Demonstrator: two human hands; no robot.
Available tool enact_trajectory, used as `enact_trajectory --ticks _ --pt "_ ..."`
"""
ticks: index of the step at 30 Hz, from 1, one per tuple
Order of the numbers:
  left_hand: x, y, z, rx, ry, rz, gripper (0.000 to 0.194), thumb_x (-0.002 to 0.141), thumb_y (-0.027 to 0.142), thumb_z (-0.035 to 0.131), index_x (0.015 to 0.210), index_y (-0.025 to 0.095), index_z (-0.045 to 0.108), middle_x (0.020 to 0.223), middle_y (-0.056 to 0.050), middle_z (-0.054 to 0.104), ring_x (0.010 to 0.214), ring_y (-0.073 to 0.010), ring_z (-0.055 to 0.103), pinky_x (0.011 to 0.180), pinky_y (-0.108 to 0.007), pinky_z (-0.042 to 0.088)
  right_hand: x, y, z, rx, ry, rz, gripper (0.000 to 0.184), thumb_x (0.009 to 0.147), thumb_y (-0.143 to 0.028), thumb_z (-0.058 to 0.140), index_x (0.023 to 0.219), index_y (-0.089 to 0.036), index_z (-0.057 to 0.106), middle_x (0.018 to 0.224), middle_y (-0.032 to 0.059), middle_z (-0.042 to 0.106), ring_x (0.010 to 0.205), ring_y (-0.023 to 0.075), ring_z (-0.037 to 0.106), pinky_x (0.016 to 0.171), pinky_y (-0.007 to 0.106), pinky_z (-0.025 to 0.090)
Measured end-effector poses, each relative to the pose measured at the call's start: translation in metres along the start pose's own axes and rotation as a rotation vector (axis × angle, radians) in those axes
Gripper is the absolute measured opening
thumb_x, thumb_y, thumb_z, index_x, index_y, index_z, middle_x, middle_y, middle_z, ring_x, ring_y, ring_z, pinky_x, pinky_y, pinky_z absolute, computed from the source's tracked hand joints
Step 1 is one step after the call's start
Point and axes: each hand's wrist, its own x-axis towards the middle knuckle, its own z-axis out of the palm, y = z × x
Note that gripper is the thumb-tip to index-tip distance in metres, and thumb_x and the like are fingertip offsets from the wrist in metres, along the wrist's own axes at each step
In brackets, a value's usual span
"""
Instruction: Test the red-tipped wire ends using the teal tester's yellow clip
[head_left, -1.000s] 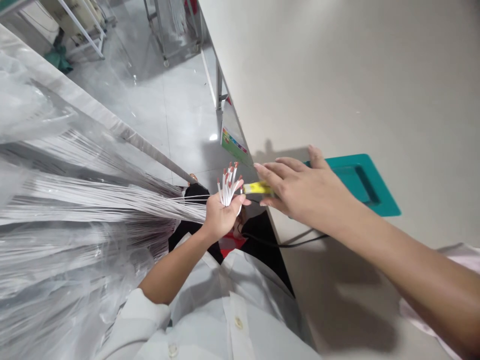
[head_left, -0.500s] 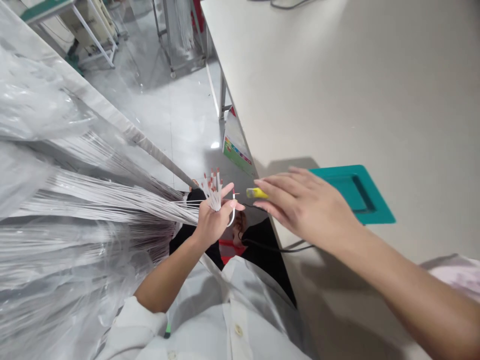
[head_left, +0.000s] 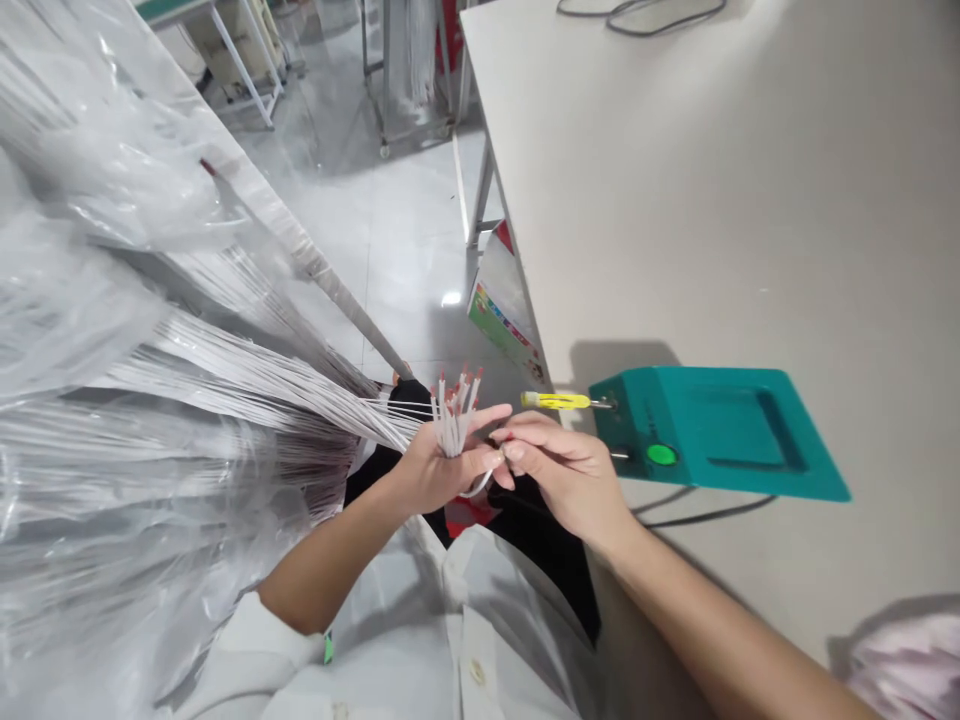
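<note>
My left hand (head_left: 439, 470) is closed round a bundle of white wires (head_left: 452, 415), whose red-tipped ends stand up from the fist. One single wire (head_left: 478, 488) loops out below my left thumb toward the fingertips. There my right hand (head_left: 566, 465) pinches at that wire's end, which the fingers mostly hide. Just beyond the right hand, a yellow-sleeved part (head_left: 555, 400) juts from a metal post on a teal device (head_left: 679, 420). This device has a round green button (head_left: 662, 455) and stands on the table.
Long white wires (head_left: 247, 385) under clear plastic sheeting (head_left: 67, 250) hang over a rail (head_left: 300, 250) on my left. The pale table (head_left: 675, 200) carries a black cable (head_left: 645, 20) at its far edge and a pinkish cloth (head_left: 911, 660) near me. A printed box (head_left: 506, 310) stands below the table edge.
My right hand has moved left and down from the yellow part to my left fingertips and now pinches there. More of the teal device shows. The view has shifted slightly.
</note>
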Motion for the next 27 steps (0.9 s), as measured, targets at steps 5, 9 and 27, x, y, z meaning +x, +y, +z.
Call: enact_trajectory --ticks 5,9,27 --pt "0.0 -0.013 -0.002 0.012 0.025 0.041 0.062 0.074 0.04 0.066 0.129 0.016 0.051 0.07 -0.005 0.064 0.062 -0.0132 0.057 0.054 -0.023 0.039 -0.003 0.005 0.006 0.222 -0.038 0.266 0.019 0.074 -0.038 0.067 0.069 -0.019 0.066 0.051 -0.0021 0.055 0.044 0.0112 0.05 0.04 0.025 0.041" --pt "0.001 -0.012 -0.003 0.077 0.139 -0.018 0.062 0.074 0.041 0.065 0.128 0.012 0.051 0.081 -0.01 0.07 0.046 -0.0065 0.049 0.043 -0.02 0.035 -0.003 0.004 0.0 -0.076 0.133 0.127 0.016 0.078 -0.035 0.063 0.087 -0.022 0.069 0.071 0.0009 0.063 0.047 0.0094 0.05 0.043 0.026 0.044" --pt "0.009 -0.007 0.008 0.253 0.15 0.089 0.032 0.072 0.044 0.066 0.077 0.013 0.071 0.074 -0.006 0.069 0.059 -0.0143 0.061 0.057 -0.026 0.047 -0.001 -0.005 0.003 -0.421 0.127 -0.091 0.021 0.081 -0.027 0.059 0.061 -0.02 0.061 0.063 0.0012 0.06 0.06 0.0137 0.056 0.056 0.027 0.046"
